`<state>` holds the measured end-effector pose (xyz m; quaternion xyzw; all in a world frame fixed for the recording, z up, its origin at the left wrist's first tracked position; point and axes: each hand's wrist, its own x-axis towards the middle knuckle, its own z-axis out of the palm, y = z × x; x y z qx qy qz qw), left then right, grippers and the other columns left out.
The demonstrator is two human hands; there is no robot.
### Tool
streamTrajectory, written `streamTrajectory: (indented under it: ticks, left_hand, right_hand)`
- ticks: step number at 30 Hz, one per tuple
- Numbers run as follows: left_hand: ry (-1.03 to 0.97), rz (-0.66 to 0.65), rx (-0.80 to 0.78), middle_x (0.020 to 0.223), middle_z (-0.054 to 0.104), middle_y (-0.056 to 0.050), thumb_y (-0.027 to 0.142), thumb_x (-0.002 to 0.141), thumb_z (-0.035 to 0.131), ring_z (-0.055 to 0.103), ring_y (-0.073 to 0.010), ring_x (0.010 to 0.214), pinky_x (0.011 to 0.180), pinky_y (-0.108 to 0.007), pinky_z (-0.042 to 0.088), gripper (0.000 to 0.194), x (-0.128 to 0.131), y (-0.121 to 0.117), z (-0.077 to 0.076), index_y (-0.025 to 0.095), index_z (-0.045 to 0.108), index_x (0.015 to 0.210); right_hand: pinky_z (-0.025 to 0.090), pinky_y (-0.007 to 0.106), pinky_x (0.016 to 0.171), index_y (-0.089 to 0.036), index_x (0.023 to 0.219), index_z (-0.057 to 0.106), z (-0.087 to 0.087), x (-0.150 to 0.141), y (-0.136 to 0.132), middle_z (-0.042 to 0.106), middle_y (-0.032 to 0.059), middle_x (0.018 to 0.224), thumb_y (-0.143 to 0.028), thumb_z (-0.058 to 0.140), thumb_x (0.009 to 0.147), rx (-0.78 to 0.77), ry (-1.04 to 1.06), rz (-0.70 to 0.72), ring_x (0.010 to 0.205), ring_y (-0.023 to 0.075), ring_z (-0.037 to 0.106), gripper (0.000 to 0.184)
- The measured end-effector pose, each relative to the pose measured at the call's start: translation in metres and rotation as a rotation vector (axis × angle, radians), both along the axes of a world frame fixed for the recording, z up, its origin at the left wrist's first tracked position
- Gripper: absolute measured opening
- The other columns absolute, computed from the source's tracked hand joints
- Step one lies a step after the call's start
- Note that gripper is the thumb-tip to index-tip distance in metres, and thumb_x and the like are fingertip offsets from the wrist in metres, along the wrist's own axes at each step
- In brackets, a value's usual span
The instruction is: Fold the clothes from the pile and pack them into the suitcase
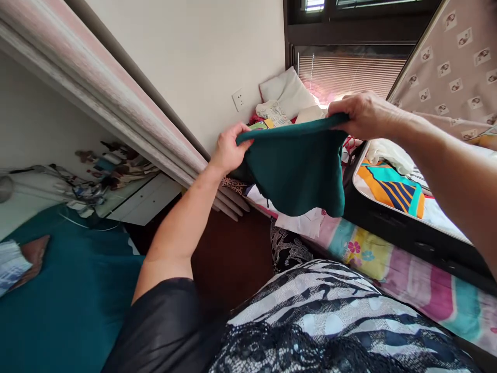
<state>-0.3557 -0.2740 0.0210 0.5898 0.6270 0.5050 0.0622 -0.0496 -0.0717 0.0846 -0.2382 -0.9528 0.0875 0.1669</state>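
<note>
A dark green piece of cloth (pixel 297 168), perhaps a folded garment, hangs stretched between my hands in mid-air. My left hand (pixel 232 149) pinches its upper left corner, thumb on the near side. At the upper right corner my right hand (pixel 363 115) grips the same edge, with the fingers partly hidden. The lower part drapes loosely, and I cannot tell what kind of garment it is. Just right of the cloth lies an open black suitcase (pixel 392 225) with an orange, teal and navy striped fabric (pixel 392 186) and a cream-white cloth (pixel 390 155) inside.
The suitcase rests on a bed with a colourful striped, flowered cover (pixel 361 248); its patterned lid lining (pixel 446 67) stands raised. A white pillow (pixel 289 93) and piled clothes sit by the window. At left are a curtain (pixel 128 103), a cluttered white cabinet (pixel 145 199) and a teal-covered bed (pixel 70 311).
</note>
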Motion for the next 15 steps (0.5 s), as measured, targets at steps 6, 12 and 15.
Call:
streamTrajectory:
  ticks: [6,12,15]
  left_hand:
    - [-0.132,-0.254,-0.186,0.081,0.059,0.001,0.035,0.1,0.077,0.075,-0.023,0.097,0.092,-0.04,0.062,0.02,-0.024,0.06,0.04,0.018,0.068,0.095]
    - [-0.158,-0.262,-0.205,0.077,0.064,0.0,0.038,0.098,0.081,0.079,-0.0292,0.102,0.092,-0.046,0.065,0.026,-0.024,0.095,0.049,0.015,0.071,0.095]
    - [-0.186,-0.31,-0.124,0.077,0.07,-0.002,0.043,0.091,0.089,0.08,-0.03,0.098,0.09,-0.049,0.066,0.032,-0.019,0.108,0.048,0.016,0.072,0.095]
  right_hand:
    - [0.029,0.027,0.075,0.002,0.093,0.073,0.023,-0.004,0.016,0.067,-0.0047,0.081,-0.025,0.072,0.098,-0.095,-0.18,-0.106,0.077,0.0001,0.051,0.028]
    - [0.031,0.026,0.071,0.004,0.096,0.07,0.008,-0.006,0.034,0.064,-0.0052,0.079,-0.016,0.073,0.098,-0.283,-0.061,-0.122,0.068,-0.0013,0.04,0.021]
    - [0.031,0.025,0.067,-0.002,0.093,0.067,-0.004,-0.009,0.043,0.059,-0.005,0.075,-0.007,0.07,0.099,-0.355,0.119,-0.153,0.067,0.0018,0.042,0.01]
